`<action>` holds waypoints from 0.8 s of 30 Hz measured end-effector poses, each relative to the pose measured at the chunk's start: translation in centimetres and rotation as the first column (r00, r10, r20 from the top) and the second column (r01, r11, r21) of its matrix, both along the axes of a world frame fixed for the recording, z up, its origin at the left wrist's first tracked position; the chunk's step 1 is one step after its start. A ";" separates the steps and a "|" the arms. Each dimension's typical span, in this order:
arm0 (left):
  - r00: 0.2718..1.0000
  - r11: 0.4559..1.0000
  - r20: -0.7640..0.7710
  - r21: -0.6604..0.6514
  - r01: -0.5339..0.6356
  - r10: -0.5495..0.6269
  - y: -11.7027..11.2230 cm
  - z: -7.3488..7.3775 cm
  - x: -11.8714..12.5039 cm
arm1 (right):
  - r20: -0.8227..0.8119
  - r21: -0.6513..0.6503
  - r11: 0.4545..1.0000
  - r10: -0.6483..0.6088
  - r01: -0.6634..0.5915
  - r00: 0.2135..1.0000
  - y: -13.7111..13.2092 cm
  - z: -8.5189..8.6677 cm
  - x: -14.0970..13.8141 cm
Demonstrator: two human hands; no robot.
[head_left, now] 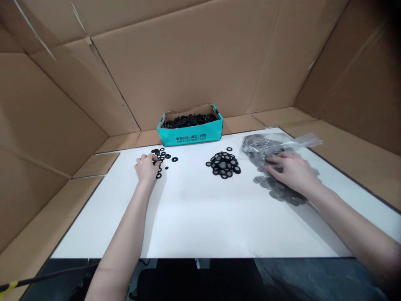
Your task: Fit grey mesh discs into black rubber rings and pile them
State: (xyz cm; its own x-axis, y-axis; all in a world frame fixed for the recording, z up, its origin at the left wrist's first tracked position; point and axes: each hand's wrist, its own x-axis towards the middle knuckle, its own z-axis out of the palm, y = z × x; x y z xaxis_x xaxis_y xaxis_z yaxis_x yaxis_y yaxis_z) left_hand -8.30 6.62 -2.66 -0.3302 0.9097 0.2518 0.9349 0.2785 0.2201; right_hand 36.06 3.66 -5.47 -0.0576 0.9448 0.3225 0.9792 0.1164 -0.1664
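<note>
My left hand (145, 167) rests on the white table (200, 217) at the edge of a loose scatter of black rings (164, 156), fingers curled in a pinch on one of them. My right hand (290, 169) lies on a pile of grey mesh discs (282, 193), fingertips bent down onto the discs. Between the hands sits a small heap of black rings with mesh discs set in them (224, 164). A clear plastic bag (266, 144) with more grey discs lies just beyond my right hand.
A teal cardboard box (190, 134) full of black rings stands at the back of the table. Brown cardboard walls (200, 54) enclose the table on the left, back and right. The table's front edge runs near the bottom of the view.
</note>
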 end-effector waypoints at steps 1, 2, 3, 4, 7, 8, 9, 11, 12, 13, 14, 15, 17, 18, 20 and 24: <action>1.000 1.000 0.009 0.007 -0.003 0.003 0.0 0.1 0.1 | 0.019 -0.001 1.000 -0.003 0.003 1.000 0.1 0.0 -0.2; 1.000 1.000 0.018 0.016 -0.006 0.006 -0.1 0.2 0.2 | 0.038 -0.002 1.000 -0.010 0.010 0.999 0.2 0.1 -0.4; 1.000 1.000 0.027 0.025 -0.011 0.010 -0.2 0.3 0.2 | 0.054 -0.005 1.000 -0.022 0.022 0.998 0.3 0.1 -0.6; 0.999 0.999 0.035 0.034 -0.016 0.014 -0.2 0.4 0.3 | 0.064 -0.003 0.999 -0.036 0.037 0.997 0.3 0.1 -0.8; 0.998 0.998 0.053 0.065 -0.025 0.021 -0.4 0.8 0.5 | 0.068 0.034 0.998 -0.052 0.050 0.996 0.4 0.1 -1.0; 0.998 0.997 0.057 0.075 -0.025 0.021 -0.4 0.8 0.6 | 0.062 0.049 0.998 -0.052 0.049 0.997 0.4 0.1 -1.0; 0.998 0.996 0.060 0.083 -0.025 0.020 -0.4 0.9 0.6 | 0.052 0.058 0.997 -0.053 0.050 0.997 0.5 0.2 -0.9; 0.998 0.995 0.066 0.103 -0.019 0.013 -0.4 1.0 0.7 | 0.022 0.047 0.997 -0.063 0.061 0.998 0.4 0.3 -0.9; 0.998 0.993 0.070 0.117 -0.014 0.006 -0.4 1.0 0.8 | 0.005 0.035 0.997 -0.071 0.071 0.997 0.4 0.3 -0.8; 0.997 0.991 0.076 0.132 -0.008 -0.002 -0.4 1.0 0.8 | -0.008 0.026 0.997 -0.076 0.076 0.997 0.4 0.4 -0.8; 0.996 0.989 0.084 0.146 -0.003 -0.010 -0.4 0.9 0.9 | -0.017 0.025 0.997 -0.077 0.077 0.997 0.3 0.5 -0.8; 0.995 0.987 0.094 0.160 0.003 -0.018 -0.4 0.9 0.9 | -0.021 0.034 0.997 -0.075 0.076 0.997 0.2 0.6 -0.8; 0.992 0.983 0.118 0.183 0.013 -0.035 -0.4 0.8 0.9 | -0.016 0.066 0.995 -0.069 0.070 0.997 0.1 0.8 -0.7; 0.989 0.980 0.140 0.198 0.021 -0.049 -0.3 0.8 0.8 | -0.008 0.082 0.994 -0.069 0.069 0.998 0.0 0.9 -0.6; 0.961 0.962 0.250 0.270 0.044 -0.114 -0.2 0.7 0.7 | 0.012 0.098 0.993 -0.073 0.071 0.997 -0.2 1.0 -0.3; 0.821 0.907 0.488 0.412 0.083 -0.296 0.1 0.7 1.0 | 0.020 0.142 0.987 -0.085 0.082 0.996 -1.0 1.4 0.3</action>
